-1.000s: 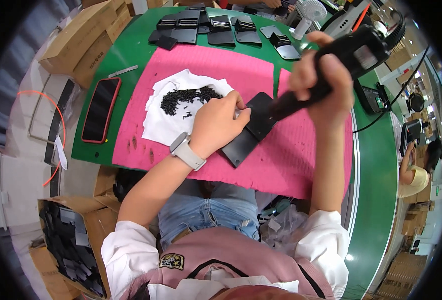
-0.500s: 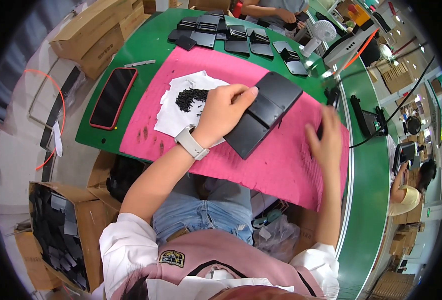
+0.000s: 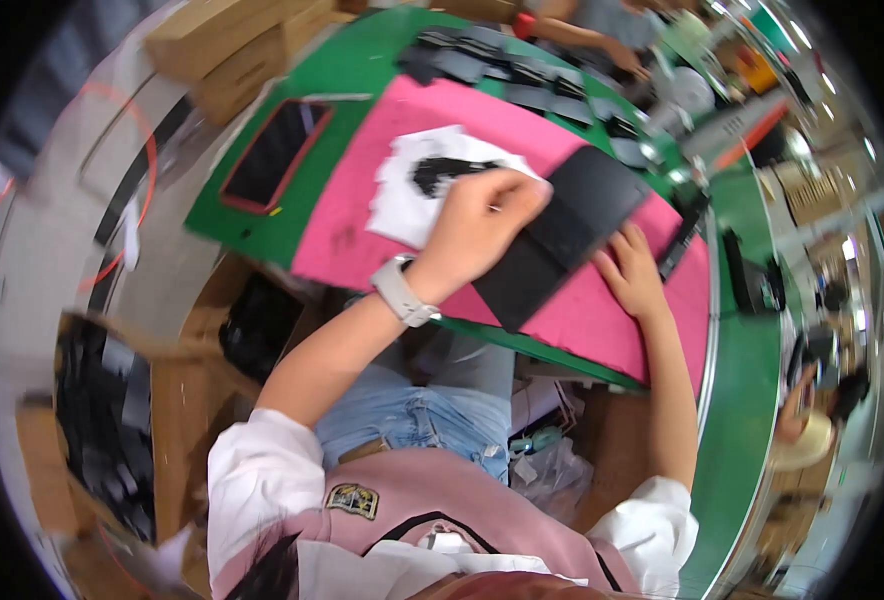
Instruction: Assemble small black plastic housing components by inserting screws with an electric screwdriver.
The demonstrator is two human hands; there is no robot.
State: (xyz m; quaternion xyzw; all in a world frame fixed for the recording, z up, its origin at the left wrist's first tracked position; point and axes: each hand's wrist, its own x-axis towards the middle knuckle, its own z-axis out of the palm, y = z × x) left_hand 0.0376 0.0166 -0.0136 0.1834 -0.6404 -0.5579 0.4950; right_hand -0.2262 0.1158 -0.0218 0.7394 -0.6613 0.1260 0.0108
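A flat black plastic case (image 3: 552, 240) with two joined panels lies aslant on the pink mat (image 3: 352, 225). Over its left edge is my left hand (image 3: 482, 225), with thumb and fingers pinched together; what they hold, if anything, is hidden. The fingers of my right hand (image 3: 634, 275) are stretched out at the case's lower right edge, seeming to touch it, the thumb apart. Left of the case, a ragged white cloth (image 3: 402, 205) carries a pile of small black screw-like pieces (image 3: 437, 175). A long black tool (image 3: 684, 238), blurred, lies right of my right hand.
A red-edged phone (image 3: 277, 155) lies on the green table (image 3: 227, 225) at the left. Several black cases (image 3: 467, 55) line the far side, near a white fan (image 3: 690, 90) and another person's hand (image 3: 627, 58). A carton of dark parts (image 3: 107, 430) stands lower left.
My right hand has moved left from the mat's right side to the case's edge, uncovering the long black tool. My left hand stays pinched over the case. The whole view has shifted and blurred.
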